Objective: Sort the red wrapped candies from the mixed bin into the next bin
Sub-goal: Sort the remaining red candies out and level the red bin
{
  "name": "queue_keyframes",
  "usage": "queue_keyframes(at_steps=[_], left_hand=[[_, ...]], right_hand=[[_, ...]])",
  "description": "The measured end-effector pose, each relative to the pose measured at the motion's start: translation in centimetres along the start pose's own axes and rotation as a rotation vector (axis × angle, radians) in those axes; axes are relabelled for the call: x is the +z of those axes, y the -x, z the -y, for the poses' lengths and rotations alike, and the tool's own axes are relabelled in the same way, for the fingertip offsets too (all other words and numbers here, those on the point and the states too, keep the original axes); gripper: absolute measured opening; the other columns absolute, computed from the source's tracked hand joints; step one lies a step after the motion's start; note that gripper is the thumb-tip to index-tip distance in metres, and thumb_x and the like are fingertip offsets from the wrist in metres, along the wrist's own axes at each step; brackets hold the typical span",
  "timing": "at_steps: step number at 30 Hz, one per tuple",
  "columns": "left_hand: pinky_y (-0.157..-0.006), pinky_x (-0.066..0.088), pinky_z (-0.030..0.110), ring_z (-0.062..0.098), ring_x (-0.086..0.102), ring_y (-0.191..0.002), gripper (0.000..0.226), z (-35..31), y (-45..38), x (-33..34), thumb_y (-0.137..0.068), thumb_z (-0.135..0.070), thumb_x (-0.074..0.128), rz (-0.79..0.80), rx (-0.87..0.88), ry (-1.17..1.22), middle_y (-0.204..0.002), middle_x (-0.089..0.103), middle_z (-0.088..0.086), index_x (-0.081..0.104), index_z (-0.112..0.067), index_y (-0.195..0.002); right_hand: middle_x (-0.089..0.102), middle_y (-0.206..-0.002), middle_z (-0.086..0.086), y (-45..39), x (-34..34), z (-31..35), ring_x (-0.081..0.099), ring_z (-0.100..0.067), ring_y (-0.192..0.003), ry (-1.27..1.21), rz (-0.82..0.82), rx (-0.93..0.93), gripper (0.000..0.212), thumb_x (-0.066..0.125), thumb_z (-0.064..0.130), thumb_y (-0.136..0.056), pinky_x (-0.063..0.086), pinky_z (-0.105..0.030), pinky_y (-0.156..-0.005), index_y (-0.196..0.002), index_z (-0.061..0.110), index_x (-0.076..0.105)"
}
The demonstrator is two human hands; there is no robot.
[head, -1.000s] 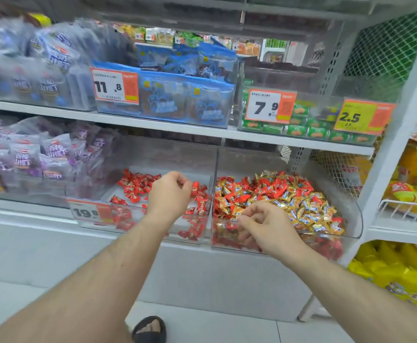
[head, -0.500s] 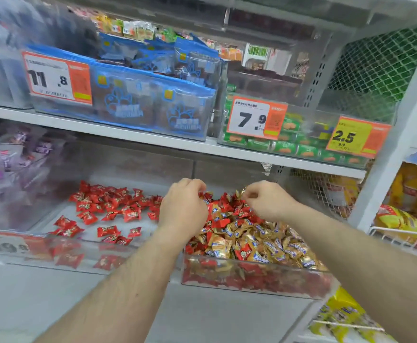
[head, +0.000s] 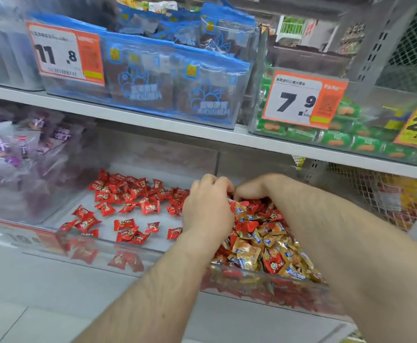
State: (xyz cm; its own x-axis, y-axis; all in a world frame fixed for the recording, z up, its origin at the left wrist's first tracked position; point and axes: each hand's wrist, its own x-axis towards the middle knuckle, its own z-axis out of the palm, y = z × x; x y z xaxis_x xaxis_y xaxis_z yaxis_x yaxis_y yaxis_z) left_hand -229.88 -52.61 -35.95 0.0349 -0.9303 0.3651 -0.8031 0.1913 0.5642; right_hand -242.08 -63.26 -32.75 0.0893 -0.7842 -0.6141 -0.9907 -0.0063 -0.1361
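On the lower white metal shelf (head: 153, 121), the clear plastic mixed bin (head: 271, 293) holds a heap of gold and red wrapped candies (head: 257, 246), and the clear plastic next bin (head: 128, 258) just left of it holds loose red wrapped candies (head: 128, 206). Both hands work at the heap's back: the left hand (head: 207, 206) has its grip curled down into the candies, the right hand (head: 254, 188) likewise, though I cannot tell what either holds. The pieces look light, small and slippery in crinkly foil, so pinching 1 by a twisted end should serve best.

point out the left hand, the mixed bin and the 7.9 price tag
left hand (head: 206, 209), head view, back of the hand
mixed bin (head: 264, 289), head view, clear front wall
7.9 price tag (head: 297, 101), head view, white part with the digits
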Motion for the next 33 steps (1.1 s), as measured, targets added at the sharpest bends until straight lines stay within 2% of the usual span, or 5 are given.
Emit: queue_keyframes(at_steps=[5,10,21,26,33], left_hand=[[-0.086,0.04,0.035,0.024,0.044,-0.114,0.043,-0.2,0.0,-0.2,-0.083,-0.003,0.054,0.009,0.016,-0.072,-0.123,0.051,-0.003,0.057,-0.028,-0.118],[-0.093,0.032,0.036,0.024,0.039,-0.121,0.044,-0.9,0.3,-0.5,-0.084,-0.007,0.054,0.022,0.102,-0.215,-0.129,0.053,-0.004,0.057,-0.029,-0.122],[-0.094,0.048,0.037,0.019,0.056,-0.113,0.032,-3.3,1.1,1.3,-0.091,-0.011,0.048,0.269,0.271,0.011,-0.12,0.064,-0.004,0.066,-0.026,-0.112],[-0.085,0.047,0.028,0.011,0.057,-0.098,0.019,-4.2,1.5,2.0,-0.095,-0.034,0.055,0.4,0.348,0.08,-0.108,0.061,-0.009,0.067,-0.028,-0.109],[-0.088,0.048,0.03,0.008,0.056,-0.101,0.028,-5.0,1.8,3.1,-0.083,-0.043,0.071,0.447,0.398,0.039,-0.108,0.062,-0.014,0.069,-0.032,-0.109]], right_hand=[[0.065,-0.058,0.002,3.5,0.5,-1.6,0.057,-0.012,-0.044,0.013,-0.051,0.025,0.026,0.052,0.023,-0.092,0.044,-0.024,-0.054,-0.072,0.013,0.065],[0.065,-0.11,-0.003,6.6,2.4,-5.9,0.057,-0.029,-0.102,0.118,-0.239,-0.106,0.023,0.047,0.031,-0.098,0.038,-0.043,-0.097,-0.103,0.017,0.065],[0.023,-0.159,0.018,11.8,7.2,-11.1,0.008,-0.01,-0.149,0.008,-0.602,-0.146,0.052,0.057,0.019,-0.088,0.003,-0.048,-0.117,-0.127,0.052,0.057],[0.067,-0.114,0.009,14.6,9.8,-11.8,0.061,-0.009,-0.092,-0.57,-1.062,-0.098,0.032,0.057,0.005,-0.083,0.045,-0.028,-0.083,-0.095,0.03,0.072],[0.063,-0.074,0.011,14.4,11.8,-11.0,0.062,-0.015,-0.081,-0.349,-0.83,0.098,0.023,0.069,0.047,-0.067,0.052,-0.032,-0.072,-0.082,0.032,0.06]])
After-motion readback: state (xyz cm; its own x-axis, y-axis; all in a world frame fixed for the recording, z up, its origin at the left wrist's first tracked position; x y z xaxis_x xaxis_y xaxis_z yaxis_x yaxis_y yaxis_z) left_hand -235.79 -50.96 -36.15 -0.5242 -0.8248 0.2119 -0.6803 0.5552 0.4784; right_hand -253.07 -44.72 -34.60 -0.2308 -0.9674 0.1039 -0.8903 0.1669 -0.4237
